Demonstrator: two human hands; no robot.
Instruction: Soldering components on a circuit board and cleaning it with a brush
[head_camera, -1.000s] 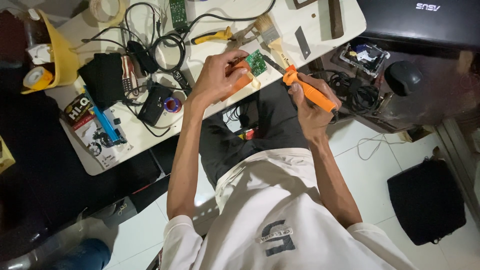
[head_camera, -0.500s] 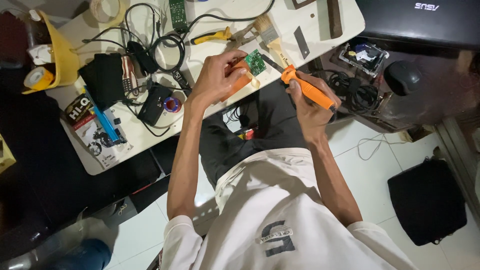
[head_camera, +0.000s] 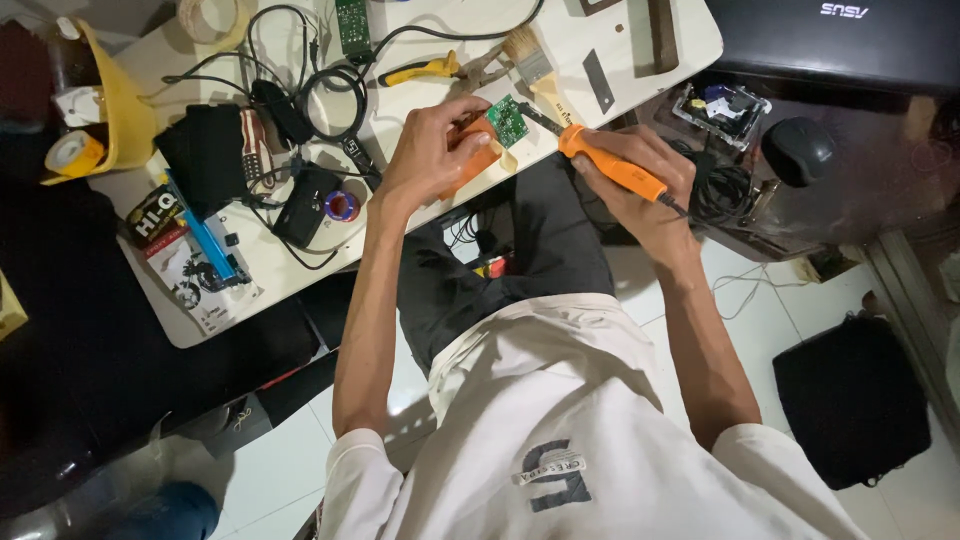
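Note:
My left hand (head_camera: 432, 150) grips a small green circuit board (head_camera: 508, 121) held against an orange block at the table's near edge. My right hand (head_camera: 645, 185) is closed round an orange soldering iron (head_camera: 610, 170). The iron's dark tip points left and touches or nearly touches the board's right edge. Its cord runs off behind my right wrist.
The white table (head_camera: 440, 60) carries a paintbrush (head_camera: 530, 55), yellow-handled pliers (head_camera: 420, 70), a second green board (head_camera: 352, 22), coiled black cables (head_camera: 330, 95), a black pouch (head_camera: 205, 150), tape rolls (head_camera: 70, 155) and a blue pen (head_camera: 205, 240). A laptop (head_camera: 850, 40) lies at the right, a black bag (head_camera: 850, 400) on the floor.
The board, the iron and both hands stay almost where they were; the iron's tip sits a little closer to the board.

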